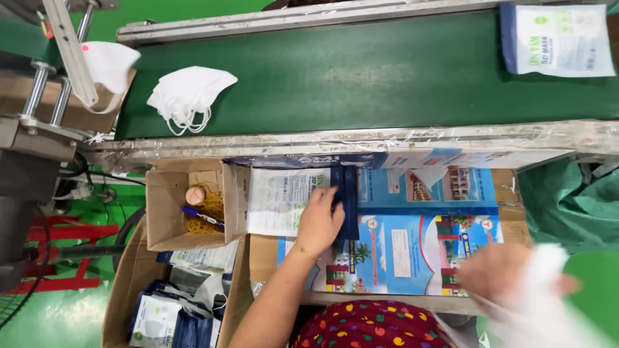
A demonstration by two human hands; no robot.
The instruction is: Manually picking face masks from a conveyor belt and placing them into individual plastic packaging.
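My left hand (319, 220) lies on a stack of flat white and blue packaging bags (284, 200), with its fingers at the dark blue edge of the stack (350, 193). My right hand (500, 274) is at the lower right, blurred by motion, and grips something white (548, 290) that I cannot make out clearly. Both hands are over a work surface covered with colourful printed paper (419, 248). A stack of white face masks (189, 93) lies on the green conveyor belt (361, 71) above.
A filled mask package (558, 40) lies on the belt at the top right. A small cardboard box (169, 206) holds rubber bands, a pen and a round object. A larger carton (129, 283) at lower left holds several packaged masks. Machine parts (39, 116) stand at left.
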